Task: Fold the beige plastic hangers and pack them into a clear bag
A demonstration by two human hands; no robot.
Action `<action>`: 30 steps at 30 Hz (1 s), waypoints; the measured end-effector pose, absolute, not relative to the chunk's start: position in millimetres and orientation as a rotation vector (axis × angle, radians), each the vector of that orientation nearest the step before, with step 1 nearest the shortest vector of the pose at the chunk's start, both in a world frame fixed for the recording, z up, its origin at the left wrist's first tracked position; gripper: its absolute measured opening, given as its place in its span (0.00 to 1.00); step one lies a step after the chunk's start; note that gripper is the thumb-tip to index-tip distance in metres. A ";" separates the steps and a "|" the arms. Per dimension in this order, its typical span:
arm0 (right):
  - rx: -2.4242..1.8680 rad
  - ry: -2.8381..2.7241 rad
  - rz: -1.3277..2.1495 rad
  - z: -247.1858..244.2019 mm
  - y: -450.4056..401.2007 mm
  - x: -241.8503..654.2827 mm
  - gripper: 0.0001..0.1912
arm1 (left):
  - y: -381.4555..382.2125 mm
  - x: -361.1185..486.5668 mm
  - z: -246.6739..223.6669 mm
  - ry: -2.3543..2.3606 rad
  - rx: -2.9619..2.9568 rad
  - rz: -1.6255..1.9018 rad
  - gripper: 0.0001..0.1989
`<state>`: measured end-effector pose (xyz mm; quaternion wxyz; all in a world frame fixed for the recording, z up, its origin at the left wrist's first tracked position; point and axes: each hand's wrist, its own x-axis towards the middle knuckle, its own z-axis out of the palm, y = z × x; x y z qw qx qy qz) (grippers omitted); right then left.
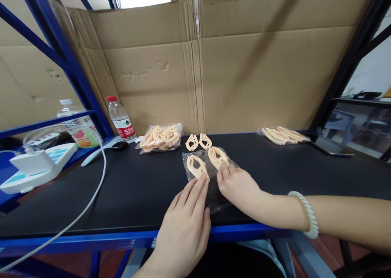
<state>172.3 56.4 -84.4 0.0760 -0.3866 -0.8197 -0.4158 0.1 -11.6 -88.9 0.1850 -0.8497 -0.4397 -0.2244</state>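
Note:
Two beige plastic clips with oval openings lie side by side on a clear plastic bag on the black tabletop. My left hand has its fingers stretched out, the fingertips resting on the near end of the left clip. The fingers of my right hand are curled over the near end of the right clip; their tips are partly hidden. Just behind the bag, a smaller-looking pair of beige clips stands close together.
At the back left is a filled bag of beige clips, beside a red-capped water bottle. Another filled bag and a dark flat device lie at right. A white cable crosses the left side. Cardboard walls the back.

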 end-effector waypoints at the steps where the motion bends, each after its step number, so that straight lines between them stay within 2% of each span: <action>1: -1.168 -2.440 -1.255 -86.2 54.5 173.0 0.17 | -11.4 0.2 -89.0 -1.241 -2.393 -0.621 0.29; 4: -1.084 -2.418 -1.228 -85.0 36.7 180.0 0.20 | -11.3 -0.1 -89.2 -1.240 -2.384 -0.596 0.29; 8: -0.658 -2.424 -1.074 -55.2 24.1 201.7 0.14 | -12.3 -0.8 -89.1 -1.237 -2.389 -0.590 0.28; 10: -0.639 -2.407 -0.933 -32.5 46.5 213.2 0.15 | -12.7 -1.0 -88.8 -1.240 -2.394 -0.588 0.29; 12: -0.808 -2.459 -0.814 -14.4 90.1 220.2 0.14 | -12.9 -1.0 -88.3 -1.239 -2.396 -0.585 0.29; 14: -0.897 -2.531 -0.638 -6.9 144.6 220.2 0.17 | -12.8 -1.0 -87.8 -1.230 -2.389 -0.588 0.29; 17: -0.806 -2.756 -0.396 -14.9 218.4 206.5 0.23 | -12.3 -1.2 -87.4 -1.211 -2.371 -0.591 0.29; 21: -0.775 -2.855 -0.368 -37.8 270.5 180.5 0.32 | -11.6 -2.5 -86.7 -1.141 -2.322 -0.584 0.28; 27: -0.862 -2.900 -0.361 -57.3 284.6 189.3 0.30 | -12.3 -2.5 -85.8 -1.125 -2.312 -0.561 0.28; 30: -0.998 -2.867 -0.372 -57.8 274.5 220.3 0.23 | -12.7 -2.9 -86.7 -1.141 -2.330 -0.556 0.28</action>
